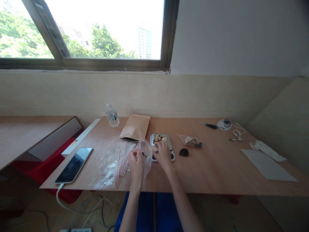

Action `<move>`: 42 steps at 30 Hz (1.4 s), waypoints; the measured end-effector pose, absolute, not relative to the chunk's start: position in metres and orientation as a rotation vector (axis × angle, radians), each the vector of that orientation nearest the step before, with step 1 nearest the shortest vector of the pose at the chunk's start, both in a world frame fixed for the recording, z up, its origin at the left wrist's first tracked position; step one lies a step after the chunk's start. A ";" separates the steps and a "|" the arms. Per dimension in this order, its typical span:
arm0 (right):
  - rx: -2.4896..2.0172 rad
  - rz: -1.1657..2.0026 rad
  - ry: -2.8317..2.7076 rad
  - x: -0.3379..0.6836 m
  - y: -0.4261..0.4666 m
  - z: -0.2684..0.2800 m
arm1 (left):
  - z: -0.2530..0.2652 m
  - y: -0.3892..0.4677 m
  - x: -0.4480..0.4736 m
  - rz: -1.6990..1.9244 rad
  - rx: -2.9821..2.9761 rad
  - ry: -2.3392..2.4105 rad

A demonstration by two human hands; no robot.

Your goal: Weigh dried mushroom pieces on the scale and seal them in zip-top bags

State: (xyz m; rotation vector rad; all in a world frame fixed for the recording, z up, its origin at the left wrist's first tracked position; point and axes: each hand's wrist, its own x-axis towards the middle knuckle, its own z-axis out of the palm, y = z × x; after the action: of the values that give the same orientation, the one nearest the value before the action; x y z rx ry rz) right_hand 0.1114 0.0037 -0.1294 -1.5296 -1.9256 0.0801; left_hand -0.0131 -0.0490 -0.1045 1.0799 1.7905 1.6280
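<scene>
My left hand (136,166) pinches the edge of a clear zip bag (147,166), which stands open towards the right with a small dark bit inside. My right hand (163,155) is closed over the front of a small kitchen scale (171,141), its fingers around a pale dried slice (154,149) close to the bag's mouth. More pale, dark-edged dried pieces (158,138) lie on the scale's plate. What exactly they are, I cannot tell. Right of the scale lie a dark, round piece (183,152) and a filled zip bag (190,141) with pale and dark pieces.
Several flat clear bags (106,167) lie left of my hands, beside a phone (73,165) on a cable. Behind are a brown paper pouch (136,125) and a water bottle (112,116). A screwdriver (210,125), white camera (225,124) and white sheet (267,164) are at right.
</scene>
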 end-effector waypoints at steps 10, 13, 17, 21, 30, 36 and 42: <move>-1.506 0.253 -1.844 0.108 -0.005 -0.126 | -0.102 -0.051 -0.022 1.652 1.094 1.835; -1.414 0.448 -1.674 0.112 -0.009 -0.120 | -0.103 -0.053 -0.021 1.636 1.100 1.814; -1.268 0.780 -1.336 0.117 -0.022 -0.108 | -0.105 -0.055 -0.021 1.582 1.117 1.804; -1.172 0.931 -1.187 0.121 -0.041 -0.090 | -0.105 -0.055 -0.019 1.574 1.164 1.805; -1.155 0.976 -1.224 0.115 -0.055 -0.075 | -0.107 -0.059 -0.008 1.548 1.257 1.729; -1.147 0.927 -1.192 0.113 -0.053 -0.085 | -0.103 -0.061 -0.012 1.571 1.245 1.740; -1.148 0.930 -1.045 0.118 -0.044 -0.100 | -0.092 -0.061 -0.025 1.628 1.142 1.709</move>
State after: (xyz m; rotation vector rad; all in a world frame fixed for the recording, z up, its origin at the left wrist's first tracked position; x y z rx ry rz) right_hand 0.1183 -0.0444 -0.0995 -1.1480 -1.0451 0.9295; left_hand -0.0251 -0.0615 -0.0922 1.1424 1.7092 1.6285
